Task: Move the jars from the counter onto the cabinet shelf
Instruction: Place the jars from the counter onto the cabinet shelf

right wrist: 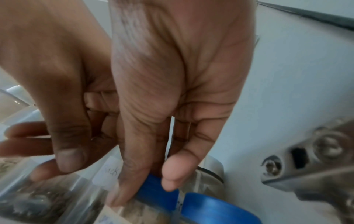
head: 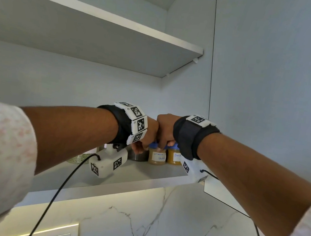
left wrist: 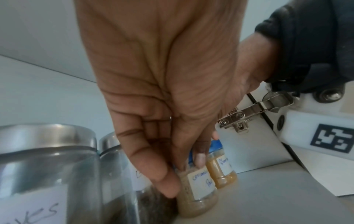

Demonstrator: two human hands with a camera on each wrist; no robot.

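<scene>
Two small blue-lidded jars stand side by side on the lower cabinet shelf (head: 145,174). The labelled jar of tan powder (head: 157,157) (left wrist: 199,189) is on the left, the jar of yellow powder (head: 173,158) (left wrist: 220,171) on the right. My right hand (head: 163,138) (right wrist: 147,181) reaches down from above and pinches the tan jar's blue lid (right wrist: 159,195) between thumb and fingertip. My left hand (head: 140,147) (left wrist: 162,166) is just left of it. Its fingers are loosely straight, and one digit rests against that jar's side. The two hands touch at the knuckles.
Steel-lidded glass jars (left wrist: 47,166) (left wrist: 113,151) crowd the shelf to the left, the nearer one (head: 137,156) with dark contents. The cabinet side wall with its metal hinge (left wrist: 241,118) (right wrist: 306,159) is close on the right. An upper shelf (head: 120,43) hangs overhead.
</scene>
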